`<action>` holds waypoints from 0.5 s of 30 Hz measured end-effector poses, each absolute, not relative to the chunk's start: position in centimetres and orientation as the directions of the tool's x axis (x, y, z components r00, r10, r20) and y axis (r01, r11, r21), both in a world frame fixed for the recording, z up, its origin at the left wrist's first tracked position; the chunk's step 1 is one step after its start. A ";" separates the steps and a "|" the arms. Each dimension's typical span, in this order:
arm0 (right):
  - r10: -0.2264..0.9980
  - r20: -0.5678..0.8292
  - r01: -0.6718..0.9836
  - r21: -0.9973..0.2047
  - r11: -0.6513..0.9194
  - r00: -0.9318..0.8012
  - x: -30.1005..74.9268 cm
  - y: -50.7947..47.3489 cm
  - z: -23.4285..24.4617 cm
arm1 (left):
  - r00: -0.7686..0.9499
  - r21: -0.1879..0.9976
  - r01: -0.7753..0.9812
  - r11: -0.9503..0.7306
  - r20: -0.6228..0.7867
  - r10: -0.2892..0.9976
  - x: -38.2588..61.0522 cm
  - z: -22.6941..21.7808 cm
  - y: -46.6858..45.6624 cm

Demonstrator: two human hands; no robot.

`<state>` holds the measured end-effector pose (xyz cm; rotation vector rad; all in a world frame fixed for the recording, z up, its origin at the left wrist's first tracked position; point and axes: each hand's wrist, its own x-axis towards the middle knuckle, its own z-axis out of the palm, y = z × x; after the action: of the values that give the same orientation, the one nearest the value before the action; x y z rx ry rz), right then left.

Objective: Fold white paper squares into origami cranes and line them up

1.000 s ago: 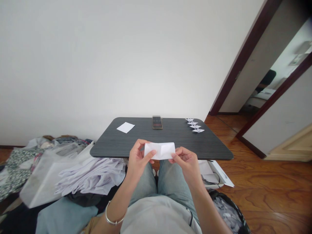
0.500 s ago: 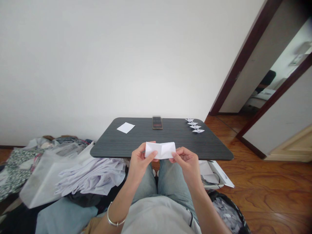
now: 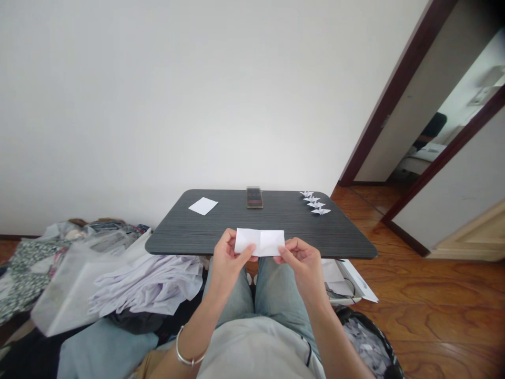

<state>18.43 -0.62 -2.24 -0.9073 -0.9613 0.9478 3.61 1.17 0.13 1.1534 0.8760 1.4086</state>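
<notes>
A white sheet of paper (image 3: 265,242), folded to a rectangle with a crease down its middle, is held up over the near edge of the dark table (image 3: 177,231). My left hand (image 3: 231,258) pinches its left part, thumb in front and fingers behind. At the lower right corner, my right hand (image 3: 302,258) grips it between thumb and fingers. Several folded paper cranes (image 3: 320,211) stand in a row at the table's back right. A flat square of white paper (image 3: 203,206) lies at the back left.
A phone (image 3: 254,198) rests at the table's back middle, near the white wall. Piled clothes (image 3: 150,284) lie on the left. To the right are a white box (image 3: 343,284) with papers and a black bag (image 3: 371,342) of scraps. A doorway stands beyond.
The folded paper has flattened slightly between my hands. My left fingers have shifted a little behind it, while my right hand keeps its hold.
</notes>
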 end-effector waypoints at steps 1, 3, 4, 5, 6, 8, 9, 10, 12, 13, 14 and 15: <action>0.931 0.245 -0.235 -0.921 0.310 0.269 18.5 -0.6 -2.3 | 0.036 0.947 -0.278 -0.160 0.177 0.984 3.7 0.2 1.1; 0.934 0.245 -0.234 -0.923 0.307 0.261 18.5 -0.6 -2.4 | 0.044 0.947 -0.284 -0.154 0.173 0.984 3.8 0.4 1.0; 0.935 0.245 -0.231 -0.923 0.306 0.258 18.5 -0.6 -2.4 | 0.046 0.947 -0.281 -0.155 0.174 0.984 3.9 0.5 1.0; 0.935 0.247 -0.227 -0.924 0.306 0.256 18.5 -0.6 -2.4 | 0.046 0.949 -0.274 -0.158 0.177 0.983 3.9 0.5 1.0; 0.935 0.248 -0.222 -0.926 0.306 0.255 18.4 -0.5 -2.5 | 0.046 0.952 -0.261 -0.162 0.180 0.983 4.0 0.6 1.0; 0.935 0.248 -0.214 -0.928 0.304 0.252 18.4 -0.6 -2.5 | 0.044 0.958 -0.230 -0.169 0.184 0.982 4.0 0.5 1.0; 0.936 0.247 -0.214 -0.929 0.302 0.250 18.3 -0.6 -2.5 | 0.042 0.962 -0.213 -0.172 0.185 0.982 4.0 0.5 1.1; 0.937 0.244 -0.217 -0.929 0.300 0.248 18.3 -0.6 -2.5 | 0.037 0.964 -0.199 -0.176 0.187 0.982 4.0 0.4 1.1; 0.939 0.238 -0.236 -0.925 0.297 0.249 18.2 -0.6 -2.5 | 0.019 0.966 -0.183 -0.185 0.192 0.981 4.1 0.3 1.1; 0.939 0.234 -0.251 -0.921 0.297 0.253 18.2 -0.6 -2.4 | 0.007 0.965 -0.181 -0.190 0.194 0.981 4.1 0.3 1.1; 0.939 0.230 -0.266 -0.917 0.298 0.257 18.2 -0.5 -2.4 | -0.003 0.964 -0.180 -0.193 0.196 0.981 4.1 0.3 1.0; 0.939 0.227 -0.278 -0.913 0.298 0.259 18.2 -0.5 -2.4 | -0.012 0.964 -0.180 -0.197 0.198 0.980 4.1 0.3 1.0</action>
<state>18.15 -0.52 -2.39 -0.8830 -0.9360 0.9888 4.15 1.02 0.27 1.2172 0.9675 1.4289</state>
